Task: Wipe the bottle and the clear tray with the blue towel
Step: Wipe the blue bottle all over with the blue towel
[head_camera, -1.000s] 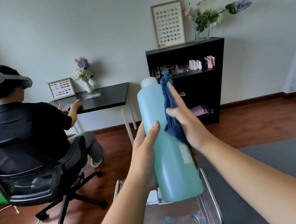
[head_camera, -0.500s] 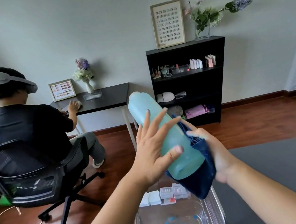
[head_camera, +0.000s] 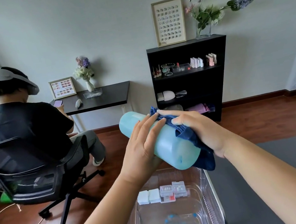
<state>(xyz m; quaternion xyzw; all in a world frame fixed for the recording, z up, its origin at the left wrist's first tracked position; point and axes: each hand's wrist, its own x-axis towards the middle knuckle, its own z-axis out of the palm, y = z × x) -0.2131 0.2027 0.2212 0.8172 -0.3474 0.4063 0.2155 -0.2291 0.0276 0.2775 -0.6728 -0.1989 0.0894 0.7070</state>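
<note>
- At far left a seated person (head_camera: 28, 126) in a headset filled a black office chair (head_camera: 25, 168), close against a black desk (head_camera: 102, 97); bare wood floor (head_camera: 271, 118) lay open between that chair and the black bookshelf (head_camera: 190, 78) to the right.
- The left hand (head_camera: 141, 151) lay flat along the bottle (head_camera: 159, 140), fingers spread and pressed to its side, not curled round it.
- One bottle: pale turquoise, smooth, tilted nearly lying down, held in the air above the clear tray (head_camera: 211, 194), its flat base nearest the camera.
- One clear tray, see-through, with four small boxes (head_camera: 162, 193) in a row at its far end.
- One blue towel (head_camera: 189, 140), dark and bunched, wrapped the bottle's right side.
- The right hand (head_camera: 202, 132) clamped that towel against the bottle, fingers close together.
- A grey mat (head_camera: 286, 168) ran along the tray's right edge.
</note>
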